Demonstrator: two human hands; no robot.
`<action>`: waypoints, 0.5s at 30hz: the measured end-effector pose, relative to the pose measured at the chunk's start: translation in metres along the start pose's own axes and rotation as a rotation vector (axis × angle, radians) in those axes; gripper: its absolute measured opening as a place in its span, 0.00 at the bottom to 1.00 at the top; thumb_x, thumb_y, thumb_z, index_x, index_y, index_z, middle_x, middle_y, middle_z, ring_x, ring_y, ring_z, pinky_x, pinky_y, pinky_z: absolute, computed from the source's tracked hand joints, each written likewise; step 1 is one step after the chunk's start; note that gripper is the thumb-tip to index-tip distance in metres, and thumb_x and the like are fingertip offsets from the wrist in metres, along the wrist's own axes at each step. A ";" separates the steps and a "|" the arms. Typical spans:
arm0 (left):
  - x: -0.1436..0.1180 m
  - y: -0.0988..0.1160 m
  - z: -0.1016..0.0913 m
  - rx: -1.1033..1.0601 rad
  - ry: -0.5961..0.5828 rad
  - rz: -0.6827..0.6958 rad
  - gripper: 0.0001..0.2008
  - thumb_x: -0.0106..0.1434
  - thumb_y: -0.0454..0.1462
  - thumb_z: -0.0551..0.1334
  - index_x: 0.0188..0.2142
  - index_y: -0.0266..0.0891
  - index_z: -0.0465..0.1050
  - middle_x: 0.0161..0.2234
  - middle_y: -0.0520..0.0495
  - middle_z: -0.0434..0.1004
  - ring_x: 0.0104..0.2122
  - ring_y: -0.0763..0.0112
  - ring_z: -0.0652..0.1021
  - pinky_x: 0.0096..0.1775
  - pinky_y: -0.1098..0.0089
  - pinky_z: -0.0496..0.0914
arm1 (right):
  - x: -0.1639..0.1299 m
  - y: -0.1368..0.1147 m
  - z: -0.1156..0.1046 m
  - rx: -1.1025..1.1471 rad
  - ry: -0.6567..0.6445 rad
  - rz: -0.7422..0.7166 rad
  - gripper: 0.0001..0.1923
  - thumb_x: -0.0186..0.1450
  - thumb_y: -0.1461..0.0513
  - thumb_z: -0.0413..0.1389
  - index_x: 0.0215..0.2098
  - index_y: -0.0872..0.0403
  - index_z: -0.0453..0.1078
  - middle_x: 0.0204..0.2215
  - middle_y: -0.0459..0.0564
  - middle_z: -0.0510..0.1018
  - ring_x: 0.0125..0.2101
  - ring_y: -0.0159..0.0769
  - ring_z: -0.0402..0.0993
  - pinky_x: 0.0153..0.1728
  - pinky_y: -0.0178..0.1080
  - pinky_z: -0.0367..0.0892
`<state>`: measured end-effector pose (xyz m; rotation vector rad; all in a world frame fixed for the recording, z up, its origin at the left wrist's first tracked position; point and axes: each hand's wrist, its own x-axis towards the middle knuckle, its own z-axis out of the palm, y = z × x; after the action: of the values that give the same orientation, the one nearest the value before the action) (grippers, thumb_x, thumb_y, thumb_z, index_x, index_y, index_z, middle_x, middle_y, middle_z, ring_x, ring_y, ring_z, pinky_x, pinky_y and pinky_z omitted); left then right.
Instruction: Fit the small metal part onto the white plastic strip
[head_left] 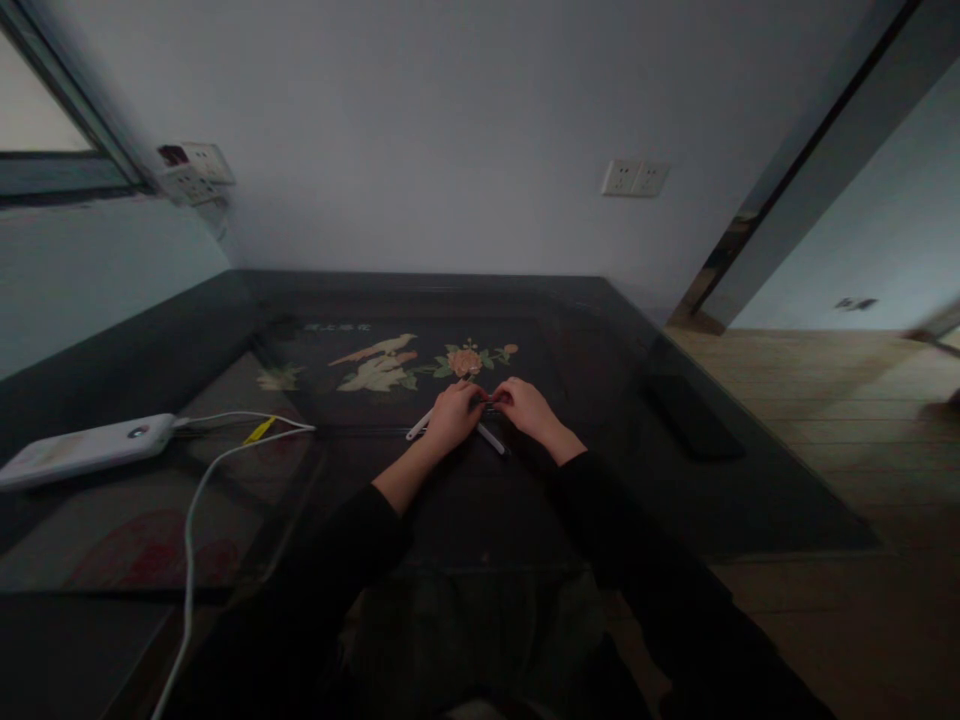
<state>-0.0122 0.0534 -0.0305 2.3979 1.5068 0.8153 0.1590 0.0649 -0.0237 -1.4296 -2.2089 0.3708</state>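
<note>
My left hand (pixel 452 414) and my right hand (pixel 527 408) rest close together on a dark glass-topped table (pixel 600 470), fingertips meeting around a small dark object (pixel 489 402) that is too dim to identify. Two thin white pen-like sticks lie under the hands: one (pixel 417 426) pokes out to the left of my left hand, the other (pixel 491 438) angles down between the wrists. Both hands have their fingers curled on the small object. Black sleeves cover my forearms.
A white power bank (pixel 82 448) with white cables (pixel 196 500) and a yellow tag (pixel 259 431) lies at the left. A dark phone-like slab (pixel 686 415) lies at the right. Bird and flower inlay (pixel 405 365) shows under the glass. Wall sockets (pixel 634 178) are behind; wooden floor at right.
</note>
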 end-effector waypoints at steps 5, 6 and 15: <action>0.000 0.000 0.001 0.000 0.010 -0.002 0.07 0.61 0.34 0.59 0.39 0.40 0.74 0.41 0.44 0.76 0.44 0.59 0.74 0.46 0.61 0.68 | 0.000 0.000 0.001 0.018 -0.009 0.009 0.05 0.60 0.67 0.60 0.35 0.57 0.74 0.33 0.50 0.73 0.33 0.33 0.69 0.35 0.34 0.61; 0.000 0.000 0.001 -0.003 0.011 0.001 0.07 0.61 0.33 0.59 0.39 0.40 0.74 0.41 0.44 0.76 0.44 0.59 0.74 0.46 0.61 0.68 | 0.000 0.000 0.001 0.021 -0.005 0.010 0.05 0.60 0.67 0.60 0.35 0.56 0.74 0.33 0.50 0.73 0.33 0.33 0.69 0.35 0.34 0.61; -0.001 0.001 0.000 -0.019 0.025 0.019 0.06 0.60 0.33 0.59 0.37 0.40 0.74 0.39 0.44 0.76 0.42 0.59 0.74 0.45 0.60 0.68 | 0.000 -0.001 0.001 0.052 -0.001 0.014 0.04 0.60 0.68 0.59 0.34 0.57 0.74 0.33 0.50 0.74 0.32 0.33 0.69 0.34 0.35 0.61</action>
<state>-0.0119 0.0520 -0.0299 2.4007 1.4810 0.8631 0.1580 0.0650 -0.0241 -1.4188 -2.1747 0.4310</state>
